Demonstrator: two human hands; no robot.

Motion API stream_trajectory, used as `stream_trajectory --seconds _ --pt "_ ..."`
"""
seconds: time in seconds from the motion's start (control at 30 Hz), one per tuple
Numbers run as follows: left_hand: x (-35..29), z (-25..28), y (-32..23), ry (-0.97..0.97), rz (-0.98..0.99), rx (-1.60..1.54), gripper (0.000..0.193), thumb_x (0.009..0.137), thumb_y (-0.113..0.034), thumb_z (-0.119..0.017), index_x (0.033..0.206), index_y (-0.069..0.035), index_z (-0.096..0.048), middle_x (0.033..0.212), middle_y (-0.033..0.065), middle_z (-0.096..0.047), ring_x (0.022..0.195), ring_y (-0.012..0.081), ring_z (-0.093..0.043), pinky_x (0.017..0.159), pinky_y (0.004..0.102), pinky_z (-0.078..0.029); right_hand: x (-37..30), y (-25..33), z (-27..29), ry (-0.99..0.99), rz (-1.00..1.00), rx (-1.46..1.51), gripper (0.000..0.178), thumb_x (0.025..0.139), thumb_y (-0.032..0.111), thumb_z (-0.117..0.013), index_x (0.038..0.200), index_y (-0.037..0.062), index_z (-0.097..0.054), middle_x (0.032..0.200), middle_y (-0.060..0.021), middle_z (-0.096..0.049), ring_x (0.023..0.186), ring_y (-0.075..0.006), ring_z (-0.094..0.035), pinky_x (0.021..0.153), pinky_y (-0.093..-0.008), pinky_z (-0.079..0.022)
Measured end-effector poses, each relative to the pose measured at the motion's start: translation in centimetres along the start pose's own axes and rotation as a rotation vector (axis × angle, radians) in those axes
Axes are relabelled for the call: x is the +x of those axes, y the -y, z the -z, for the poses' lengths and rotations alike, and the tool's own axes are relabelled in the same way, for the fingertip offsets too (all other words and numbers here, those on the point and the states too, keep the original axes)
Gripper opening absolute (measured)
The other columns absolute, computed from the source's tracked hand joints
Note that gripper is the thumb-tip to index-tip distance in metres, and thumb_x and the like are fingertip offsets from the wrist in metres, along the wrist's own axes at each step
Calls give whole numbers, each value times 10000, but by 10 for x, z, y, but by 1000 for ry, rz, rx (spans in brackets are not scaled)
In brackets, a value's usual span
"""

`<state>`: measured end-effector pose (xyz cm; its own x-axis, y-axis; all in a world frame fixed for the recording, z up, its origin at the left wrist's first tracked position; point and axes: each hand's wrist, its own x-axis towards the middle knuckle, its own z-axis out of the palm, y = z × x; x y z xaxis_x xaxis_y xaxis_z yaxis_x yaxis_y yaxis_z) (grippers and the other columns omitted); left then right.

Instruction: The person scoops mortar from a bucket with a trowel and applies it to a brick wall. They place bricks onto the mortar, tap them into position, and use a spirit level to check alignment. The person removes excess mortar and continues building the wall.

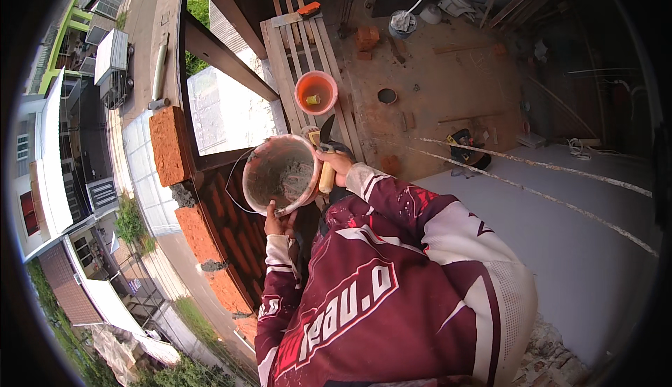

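A round bucket (264, 170) with grey wet mortar (292, 177) inside is tilted so that its mouth shows. My left hand (280, 223) grips its near rim, thumb over the edge. At the right side of the rim, my right hand (337, 166) is closed round the pale wooden handle of a trowel (326, 178), its fingers against the bucket. A dark pointed blade shows just beyond that hand; how it joins the handle is hidden. The bucket's wire handle (229, 189) hangs out to the left.
Orange bricks (199, 233) with mortar joints run along the left edge, above a street far below. An orange bucket (316, 93) stands on wooden planks (329, 51) ahead. Two taut cords (532, 159) cross at right. A small dark pot (387, 95) sits on the dirty floor.
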<state>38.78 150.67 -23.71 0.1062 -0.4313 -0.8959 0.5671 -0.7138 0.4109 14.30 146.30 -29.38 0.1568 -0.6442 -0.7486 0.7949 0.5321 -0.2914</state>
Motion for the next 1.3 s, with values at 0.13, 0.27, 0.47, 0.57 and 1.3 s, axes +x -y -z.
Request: stream_trajectory --seconds 0.13,0.27,0.47,0.57,1.3 --pt "12 -10 -24 121 163 102 704 819 -504 -739 1320 -83 -482 1423 147 -389 1255 369 -470 912 581 -472 11 16 7 -7 136 76 302 921 199 -658 1184 72 -580 1104 -93 -621 1007 -253 -622 915 -424 -503" --pt "15 -11 -14 9 -60 477 452 843 -389 -759 1157 -122 -575 1193 51 -601 1067 289 -606 760 494 -541 48 72 78 -301 285 199 295 927 226 -631 1170 74 -562 1063 -113 -603 993 -288 -617 841 -483 -537" --pt "29 72 23 39 -69 498 303 875 -280 -734 1070 -78 -618 1015 59 -675 901 248 -667 690 400 -561 -11 239 214 -991 835 246 260 909 248 -660 1074 85 -543 998 -93 -572 838 -280 -610 707 -478 -538" --pt "34 100 41 17 -80 464 252 882 -209 -732 989 3 -647 982 88 -689 870 202 -670 775 355 -552 -49 286 286 -1193 918 282 270 925 279 -633 1073 69 -550 1010 -95 -583 839 -273 -622 711 -462 -539" --pt "34 127 145 -152 26 1220 312 809 -266 -720 969 1 -724 1028 239 -689 1014 370 -653 853 424 -537 15 103 -22 -107 324 -1350 396 840 201 -717 1090 -40 -527 905 -101 -640 628 -176 -670 553 -300 -539"
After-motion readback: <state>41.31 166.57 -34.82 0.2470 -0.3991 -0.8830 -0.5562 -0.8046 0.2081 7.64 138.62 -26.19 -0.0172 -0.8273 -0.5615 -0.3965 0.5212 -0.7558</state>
